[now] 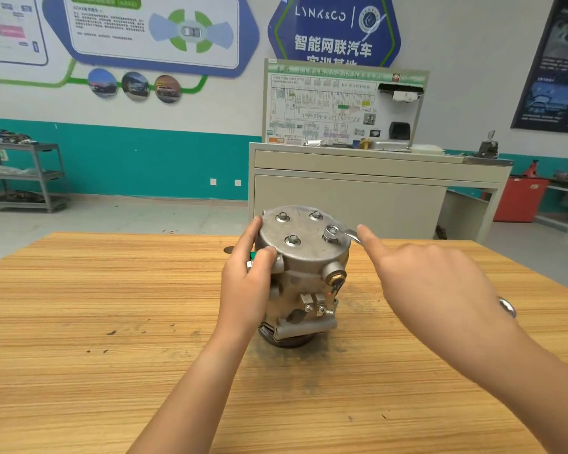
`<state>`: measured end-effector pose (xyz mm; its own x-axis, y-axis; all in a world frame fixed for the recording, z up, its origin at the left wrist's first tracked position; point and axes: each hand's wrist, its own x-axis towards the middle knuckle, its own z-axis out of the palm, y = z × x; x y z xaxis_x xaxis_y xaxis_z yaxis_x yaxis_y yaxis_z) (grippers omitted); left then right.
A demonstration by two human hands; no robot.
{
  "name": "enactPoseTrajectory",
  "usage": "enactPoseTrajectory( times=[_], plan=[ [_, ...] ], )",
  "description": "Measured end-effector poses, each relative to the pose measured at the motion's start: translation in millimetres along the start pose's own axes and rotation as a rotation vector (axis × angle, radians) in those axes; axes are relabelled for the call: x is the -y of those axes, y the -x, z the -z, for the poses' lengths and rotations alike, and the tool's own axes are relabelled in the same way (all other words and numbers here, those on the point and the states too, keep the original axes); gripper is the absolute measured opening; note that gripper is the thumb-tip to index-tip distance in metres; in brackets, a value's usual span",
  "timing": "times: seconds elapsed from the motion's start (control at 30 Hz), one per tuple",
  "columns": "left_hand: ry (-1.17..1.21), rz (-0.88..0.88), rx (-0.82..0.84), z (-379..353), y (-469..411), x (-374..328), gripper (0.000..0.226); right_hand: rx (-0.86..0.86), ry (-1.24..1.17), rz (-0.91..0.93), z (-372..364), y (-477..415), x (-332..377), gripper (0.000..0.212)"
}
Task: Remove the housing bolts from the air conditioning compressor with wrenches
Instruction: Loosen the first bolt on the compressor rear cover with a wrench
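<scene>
"Compressor (304, 257): location?"
"Upright on the table (112, 306). My left hand (246, 283) clasps its top rim. My right hand (433, 280) grips the wrench (350, 235), index straight along the handle, ring on a bolt (332, 229)."

Bare worktop (112, 306) is left on both sides of the compressor (305, 257). The compressor's left flank is covered by the left hand (246, 283); its right side is barred by the wrench (341, 233) and the right hand (440, 283).
</scene>
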<state>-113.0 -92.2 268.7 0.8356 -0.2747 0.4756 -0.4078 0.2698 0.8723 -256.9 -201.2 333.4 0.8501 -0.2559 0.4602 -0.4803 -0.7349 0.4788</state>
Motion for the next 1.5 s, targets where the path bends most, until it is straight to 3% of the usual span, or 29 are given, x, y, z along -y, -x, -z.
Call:
enactPoseTrajectory(
  times=[0.13, 0.27, 0.37, 0.43, 0.6, 0.77, 0.83, 0.97, 1.03, 1.13, 1.23, 1.4, 1.5],
  plan=[
    [-0.007, -0.007, 0.005, -2.1, 2.2, -2.1, 0.047, 0.055, 0.049, 0.000, 9.1, -0.2, 12.5, 0.075],
    [-0.029, -0.012, 0.013, 2.6, 1.1, -2.1, 0.047, -0.043, 0.060, -0.067, -1.4, 3.9, 4.5, 0.067],
    [-0.003, 0.009, 0.013, 5.6, -2.3, 0.5, 0.047, -0.488, -0.108, -0.010, -39.7, -6.9, -20.3, 0.033],
    [-0.001, 0.009, 0.026, 5.4, -3.9, 1.1, 0.047, -0.651, -0.158, 0.052, -64.7, -22.8, -32.6, 0.022],
    [-0.032, -0.002, 0.062, 2.5, -8.7, 1.7, 0.046, -0.667, -0.374, 0.033, -82.3, -81.8, -28.5, 0.027],
    [-0.064, -0.022, 0.082, 0.6, -13.4, -0.4, 0.045, -0.710, -0.261, 0.353, -66.4, -125.9, -17.8, 0.016],
    [-0.063, -0.022, 0.075, 2.5, -12.2, 0.8, 0.046, -0.694, -0.341, 0.289, -64.7, -122.1, -17.2, 0.014],
    [-0.057, -0.027, 0.057, 8.7, -6.6, 3.3, 0.046, -0.676, -0.996, -0.158, -49.2, -93.6, -26.4, 0.019],
    [-0.064, -0.035, 0.055, 10.8, -5.6, 4.4, 0.046, -0.715, -1.003, -0.140, -36.6, -67.6, -30.8, 0.025],
    [-0.046, -0.038, 0.065, 11.4, -4.3, 2.2, 0.052, -0.517, -0.665, -0.005, -24.4, -26.0, -29.0, 0.031],
    [-0.036, -0.025, 0.068, 10.0, -5.6, 1.9, 0.063, -0.207, -0.426, -0.051, -25.3, -2.6, -26.4, 0.042],
    [-0.030, -0.030, 0.056, 8.1, -4.9, 4.1, 0.045, -0.092, -0.364, -0.075, -23.1, -1.6, -18.0, 0.043],
    [-0.015, -0.030, 0.063, 7.2, -2.9, 2.9, 0.046, -0.012, -0.227, -0.091, -12.7, -0.1, -13.0, 0.054]
  ],
)
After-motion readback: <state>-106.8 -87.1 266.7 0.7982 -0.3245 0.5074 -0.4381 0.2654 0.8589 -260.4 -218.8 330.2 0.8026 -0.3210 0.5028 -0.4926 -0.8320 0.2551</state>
